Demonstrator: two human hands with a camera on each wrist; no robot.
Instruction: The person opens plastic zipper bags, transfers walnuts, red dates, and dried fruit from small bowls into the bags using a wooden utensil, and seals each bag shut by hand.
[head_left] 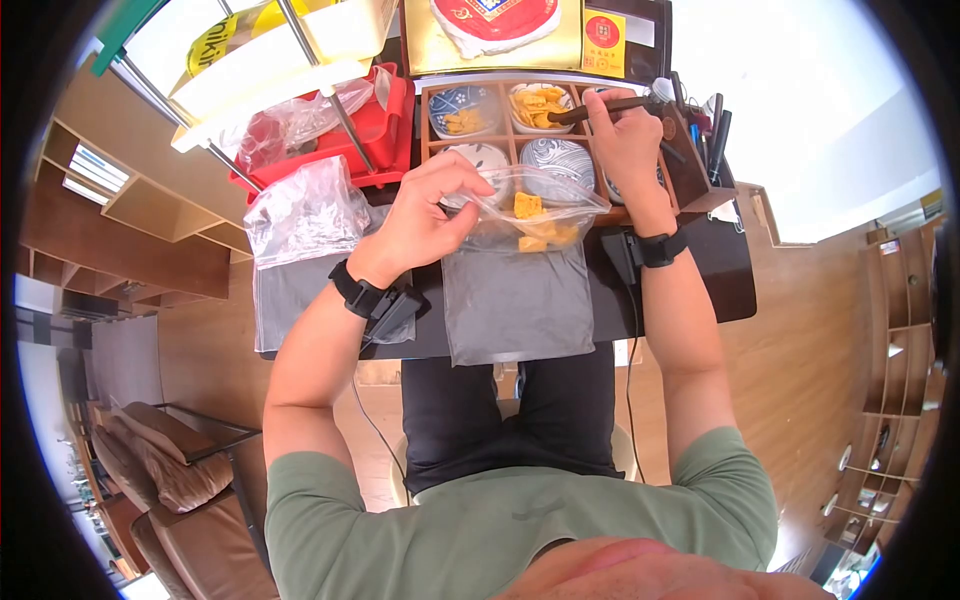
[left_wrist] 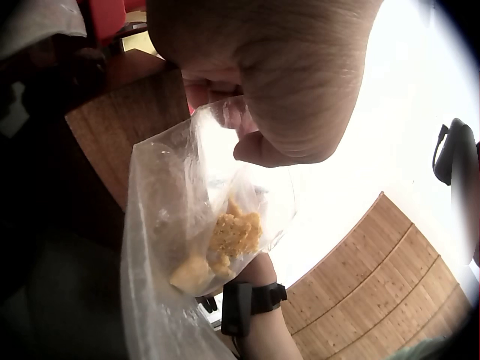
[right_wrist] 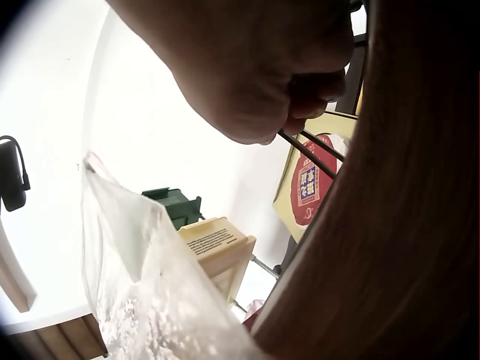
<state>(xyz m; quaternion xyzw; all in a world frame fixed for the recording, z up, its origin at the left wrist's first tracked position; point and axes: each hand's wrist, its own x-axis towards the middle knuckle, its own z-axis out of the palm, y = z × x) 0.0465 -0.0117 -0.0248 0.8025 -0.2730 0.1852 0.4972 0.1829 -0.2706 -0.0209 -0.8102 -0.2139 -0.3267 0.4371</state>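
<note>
Chopsticks (head_left: 602,108) are clamped in the curled fingers of the right hand (head_left: 630,145), slanting so that their tips reach the yellow snack pieces (head_left: 540,101) in the back middle bowl (head_left: 515,97) of a wooden divided tray (head_left: 425,112). Left thumb and fingers are together on the mouth edge of a clear zip bag (head_left: 520,315); the left hand (head_left: 425,215) pinches it near the tray's front, while the bag's lower part lies over the front of the dark worktop (head_left: 725,275).

As for progress, a few yellow chunks (head_left: 528,206) are already in the bag, seen close up in the left wrist view as well. More pieces remain in the back middle bowl, and a smaller lot lies in the blue flowered bowl (head_left: 440,103) to its left, so the work looks partly done. The bag's mouth is not sealed. Whether the chopstick tips grip a piece, I cannot tell, and the contents of the front bowls are hard to make out behind the plastic. Left of the tray stand a red bin (head_left: 398,120) and another clear bag (head_left: 308,215).
</note>
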